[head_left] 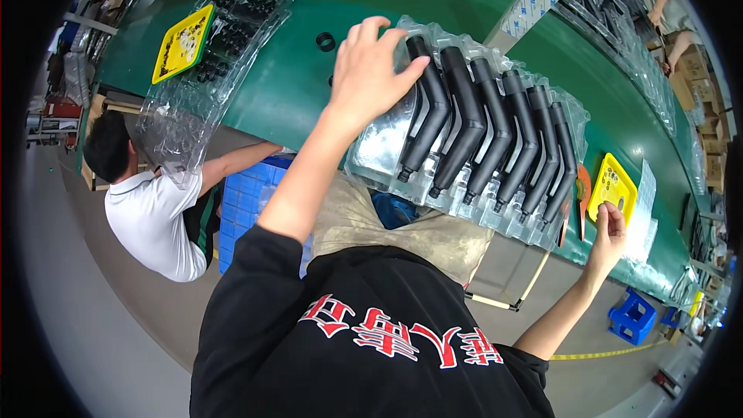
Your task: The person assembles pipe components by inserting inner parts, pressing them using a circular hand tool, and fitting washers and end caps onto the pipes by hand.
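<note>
A clear blister tray (pixel 379 147) lies on the green table (pixel 294 85), holding several black angled handle-shaped parts (pixel 495 131) side by side. My left hand (pixel 371 70) reaches up over the tray's left end. Its thumb and fingers are closed around the top of the leftmost black part (pixel 430 120). My right hand (pixel 607 234) is far to the right, fingers bunched at the lower edge of a small yellow tray (pixel 613 184). Whether it pinches anything is too small to see.
A person in a white shirt (pixel 151 217) sits at the left by stacked blue crates (pixel 244 201). Beyond them lie clear trays of black rings (pixel 232 31) and another yellow tray (pixel 183 42). A loose black ring (pixel 326 42) lies on the table. A blue stool (pixel 632 316) stands lower right.
</note>
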Demonstrator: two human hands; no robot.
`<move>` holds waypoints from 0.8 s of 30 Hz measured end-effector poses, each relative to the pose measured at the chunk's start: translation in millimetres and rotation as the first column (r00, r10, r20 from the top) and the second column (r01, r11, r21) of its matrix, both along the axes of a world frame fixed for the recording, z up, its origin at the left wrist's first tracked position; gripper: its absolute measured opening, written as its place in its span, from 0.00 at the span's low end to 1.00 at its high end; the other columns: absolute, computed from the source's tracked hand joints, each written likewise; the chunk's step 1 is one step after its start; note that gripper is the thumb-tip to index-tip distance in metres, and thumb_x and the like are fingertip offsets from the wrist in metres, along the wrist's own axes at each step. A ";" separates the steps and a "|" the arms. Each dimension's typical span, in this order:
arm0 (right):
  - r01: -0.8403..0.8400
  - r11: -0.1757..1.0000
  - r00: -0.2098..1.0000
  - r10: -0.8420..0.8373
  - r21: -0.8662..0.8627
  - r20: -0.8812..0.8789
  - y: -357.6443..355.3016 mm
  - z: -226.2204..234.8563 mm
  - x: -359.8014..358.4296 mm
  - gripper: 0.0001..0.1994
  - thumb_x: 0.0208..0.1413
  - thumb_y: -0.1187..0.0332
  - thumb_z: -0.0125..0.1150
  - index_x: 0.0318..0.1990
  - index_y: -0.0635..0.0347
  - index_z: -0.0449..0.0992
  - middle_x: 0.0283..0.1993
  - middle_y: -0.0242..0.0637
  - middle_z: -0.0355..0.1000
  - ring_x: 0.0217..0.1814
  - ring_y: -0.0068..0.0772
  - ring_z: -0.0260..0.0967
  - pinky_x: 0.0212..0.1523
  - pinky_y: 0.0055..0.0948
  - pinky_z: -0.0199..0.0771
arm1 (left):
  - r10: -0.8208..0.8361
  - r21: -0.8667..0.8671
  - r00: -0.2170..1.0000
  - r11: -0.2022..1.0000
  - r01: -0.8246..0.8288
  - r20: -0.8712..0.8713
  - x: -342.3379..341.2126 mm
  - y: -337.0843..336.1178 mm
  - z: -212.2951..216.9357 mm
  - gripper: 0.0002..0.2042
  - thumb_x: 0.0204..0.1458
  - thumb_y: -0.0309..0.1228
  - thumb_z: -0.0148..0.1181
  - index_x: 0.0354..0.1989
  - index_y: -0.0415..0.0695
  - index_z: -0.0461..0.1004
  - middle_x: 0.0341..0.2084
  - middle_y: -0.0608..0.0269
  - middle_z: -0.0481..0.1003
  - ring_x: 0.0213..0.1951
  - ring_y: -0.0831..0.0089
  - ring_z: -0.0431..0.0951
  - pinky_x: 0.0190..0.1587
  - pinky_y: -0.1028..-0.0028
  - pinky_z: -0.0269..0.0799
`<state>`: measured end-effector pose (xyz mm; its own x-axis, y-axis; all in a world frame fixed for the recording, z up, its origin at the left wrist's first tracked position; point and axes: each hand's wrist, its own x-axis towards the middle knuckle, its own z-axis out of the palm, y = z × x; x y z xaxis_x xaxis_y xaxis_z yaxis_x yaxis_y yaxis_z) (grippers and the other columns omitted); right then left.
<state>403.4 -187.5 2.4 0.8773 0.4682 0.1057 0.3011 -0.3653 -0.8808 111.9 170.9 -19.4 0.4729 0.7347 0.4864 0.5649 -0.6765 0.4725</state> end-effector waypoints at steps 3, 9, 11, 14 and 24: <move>-0.056 0.998 0.998 0.057 0.043 -0.019 16.5 -2.2 -34.8 0.05 0.61 0.72 0.62 0.42 0.64 0.78 0.38 0.33 0.76 0.41 0.21 0.71 0.48 0.19 0.72 | 0.170 -0.019 0.961 0.984 -0.179 -0.220 27.2 5.7 -7.6 0.24 0.50 0.40 0.67 0.53 0.40 0.75 0.53 0.51 0.69 0.55 0.54 0.69 0.57 0.62 0.67; -0.354 0.932 0.918 0.331 0.073 0.219 73.4 -20.7 -151.1 0.07 0.48 0.80 0.65 0.36 0.62 0.79 0.36 0.35 0.77 0.37 0.30 0.72 0.43 0.26 0.72 | 0.158 -0.117 0.974 0.977 -0.178 -0.160 44.2 1.5 -18.2 0.23 0.48 0.39 0.67 0.50 0.39 0.73 0.54 0.48 0.68 0.56 0.51 0.69 0.58 0.60 0.66; -0.393 0.912 0.900 0.355 0.120 0.253 89.0 -24.8 -169.6 0.09 0.45 0.81 0.65 0.35 0.61 0.79 0.36 0.35 0.77 0.40 0.34 0.73 0.46 0.30 0.73 | 0.148 -0.076 0.988 0.985 -0.152 -0.052 44.5 3.0 -21.8 0.22 0.48 0.39 0.67 0.48 0.39 0.72 0.54 0.48 0.69 0.56 0.51 0.68 0.58 0.60 0.66; -0.464 0.872 0.858 0.398 0.157 0.325 103.5 -38.9 -182.2 0.09 0.44 0.80 0.66 0.34 0.59 0.79 0.35 0.33 0.77 0.39 0.34 0.73 0.45 0.30 0.72 | 0.095 0.015 0.991 0.995 -0.097 0.099 49.2 3.9 -18.2 0.20 0.48 0.37 0.66 0.44 0.40 0.69 0.51 0.50 0.70 0.54 0.52 0.70 0.56 0.59 0.66; -0.377 0.913 0.857 0.282 0.153 0.431 115.0 -59.0 -192.6 0.08 0.44 0.78 0.67 0.34 0.58 0.79 0.35 0.30 0.77 0.34 0.33 0.72 0.40 0.28 0.69 | 0.095 -0.468 0.679 0.792 0.392 0.728 49.0 -44.0 2.3 0.17 0.50 0.31 0.64 0.46 0.39 0.67 0.44 0.54 0.75 0.42 0.57 0.77 0.49 0.65 0.73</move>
